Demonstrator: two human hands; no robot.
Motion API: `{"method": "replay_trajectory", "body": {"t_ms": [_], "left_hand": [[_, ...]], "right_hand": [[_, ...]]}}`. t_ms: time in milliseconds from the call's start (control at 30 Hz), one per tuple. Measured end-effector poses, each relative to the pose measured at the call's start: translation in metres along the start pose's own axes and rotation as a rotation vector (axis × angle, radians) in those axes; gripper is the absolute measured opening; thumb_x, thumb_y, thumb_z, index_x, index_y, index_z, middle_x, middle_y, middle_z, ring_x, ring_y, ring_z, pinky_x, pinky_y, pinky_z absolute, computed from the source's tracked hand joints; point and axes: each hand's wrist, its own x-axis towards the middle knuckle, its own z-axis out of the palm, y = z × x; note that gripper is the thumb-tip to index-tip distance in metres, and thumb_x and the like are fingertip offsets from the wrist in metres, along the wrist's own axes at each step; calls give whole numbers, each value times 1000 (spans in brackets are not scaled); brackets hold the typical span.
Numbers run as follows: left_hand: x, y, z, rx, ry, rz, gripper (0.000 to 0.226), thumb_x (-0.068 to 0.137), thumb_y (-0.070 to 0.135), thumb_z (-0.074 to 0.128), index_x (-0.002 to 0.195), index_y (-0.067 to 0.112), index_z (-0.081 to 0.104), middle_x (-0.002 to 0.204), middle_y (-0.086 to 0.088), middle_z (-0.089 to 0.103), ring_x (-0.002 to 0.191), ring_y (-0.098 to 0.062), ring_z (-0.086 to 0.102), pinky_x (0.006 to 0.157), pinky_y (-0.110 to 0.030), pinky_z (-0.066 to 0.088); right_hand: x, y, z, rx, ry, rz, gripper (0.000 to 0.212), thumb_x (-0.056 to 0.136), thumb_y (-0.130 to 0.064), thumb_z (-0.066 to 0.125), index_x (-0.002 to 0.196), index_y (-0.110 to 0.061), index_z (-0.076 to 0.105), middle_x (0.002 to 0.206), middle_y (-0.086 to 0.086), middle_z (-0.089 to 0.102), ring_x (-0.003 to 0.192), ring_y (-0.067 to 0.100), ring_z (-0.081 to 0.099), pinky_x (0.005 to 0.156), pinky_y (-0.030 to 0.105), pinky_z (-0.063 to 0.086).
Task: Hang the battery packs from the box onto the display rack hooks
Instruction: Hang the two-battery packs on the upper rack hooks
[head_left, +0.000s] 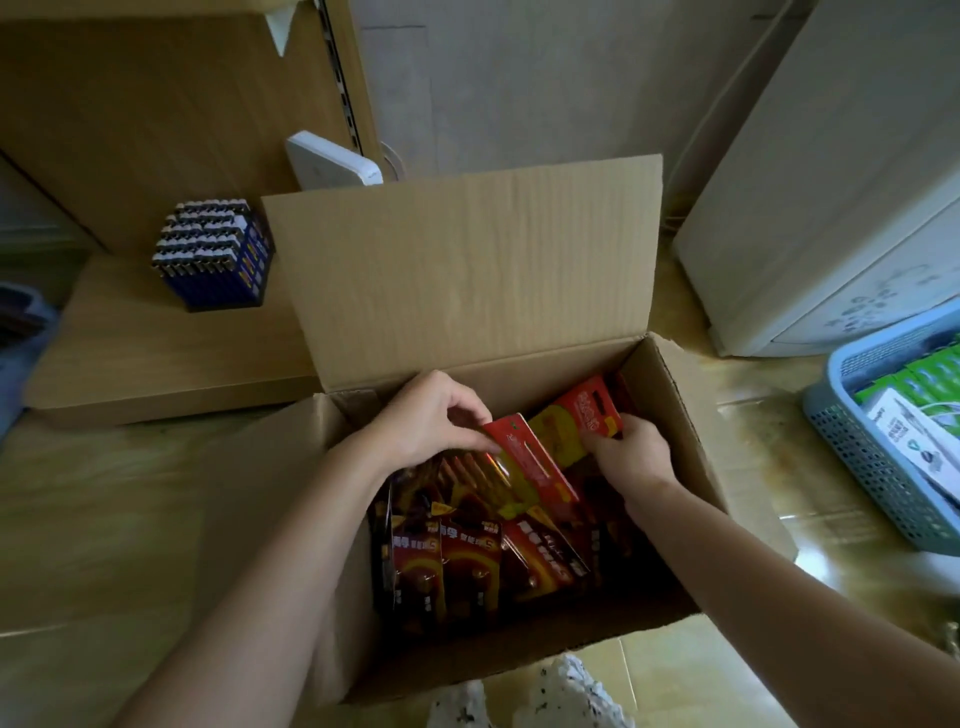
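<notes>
**Pack Retrieval from the Box**

Both hands work inside the open cardboard box (467, 270), which is corrugated and has its far flap standing upright. The left hand (431, 421) pinches the top edge of a flat red battery pack (530, 462) between thumb and curled fingers. The pack is tilted up, probably to free it from the stack. The right hand (631, 457) curls round a second red pack (587, 410) nearer the box's far wall. Other glossy packs (467, 561) stand on edge in the box's near half. A slotted upright (340, 88) rises beyond the box's far-left corner.
</notes>
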Motion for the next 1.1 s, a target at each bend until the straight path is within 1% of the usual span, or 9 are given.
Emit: {"method": "replay_trajectory", "body": {"t_ms": [133, 200, 267, 333, 467, 533, 733, 867, 1100], "left_hand": [[-28, 41, -22, -110, 150, 11, 5, 74, 27, 73, 76, 29, 70, 84, 18, 68, 81, 3, 64, 75, -19, 53], [-43, 65, -38, -256, 253, -18, 8, 75, 23, 73, 83, 24, 72, 86, 15, 71, 80, 1, 67, 73, -17, 54], [-61, 90, -56, -377, 371, -53, 10, 73, 16, 75, 82, 19, 72, 78, 13, 72, 74, -1, 70, 68, -16, 55], [-82, 118, -77, -460, 490, -79, 11, 72, 11, 76, 74, 21, 70, 67, 15, 72, 66, -1, 69, 63, -14, 54], [-134, 175, -133, -558, 651, -120, 15, 77, 9, 71, 70, 22, 70, 67, 15, 72, 65, 1, 66, 66, -17, 52], [-160, 204, -162, -618, 696, -136, 14, 79, 5, 68, 73, 17, 70, 68, 13, 73, 65, 2, 66, 64, -12, 51], [-222, 269, -236, -732, 850, -160, 18, 82, 1, 63, 75, 16, 68, 67, 13, 73, 65, 4, 67, 62, -8, 50], [-252, 285, -267, -779, 919, -137, 21, 83, -2, 60, 86, 16, 69, 73, 13, 74, 72, 1, 69, 64, -8, 50], [-275, 272, -322, -763, 962, -112, 15, 82, 6, 63, 88, 18, 70, 81, 7, 76, 78, -7, 71, 68, -13, 54]], "right_hand": [[-36, -32, -36, -122, 27, -137, 19, 88, -26, 60, 101, -14, 62, 97, 6, 68, 87, 21, 64, 73, 31, 52], [-57, -55, -53, -117, 30, -207, 13, 87, -24, 61, 96, -14, 62, 91, 4, 67, 74, 13, 62, 58, 22, 47], [-81, -88, -71, -132, 23, -271, 7, 87, -22, 62, 89, -16, 61, 83, 0, 65, 65, 5, 58, 52, 18, 42], [-107, -124, -89, -136, -6, -321, 5, 87, -22, 62, 88, -17, 61, 81, -1, 66, 68, 8, 62, 58, 22, 49], [-165, -209, -124, -31, -69, -390, 14, 85, -21, 65, 89, -7, 64, 82, -4, 69, 73, 5, 65, 65, 23, 54], [-193, -252, -137, 21, -110, -428, 13, 84, -19, 65, 90, -8, 66, 84, -4, 70, 78, 7, 67, 69, 25, 55], [-260, -354, -147, 60, -266, -575, 6, 82, -21, 64, 87, -19, 68, 84, -8, 71, 79, 4, 67, 69, 15, 53], [-287, -395, -132, 117, -338, -630, 8, 86, -19, 60, 85, -24, 67, 85, -10, 71, 78, 0, 67, 68, 12, 52], [-312, -445, -88, 259, -368, -674, 10, 88, -18, 57, 87, -23, 66, 84, -9, 70, 78, -1, 68, 65, 10, 52]]}}
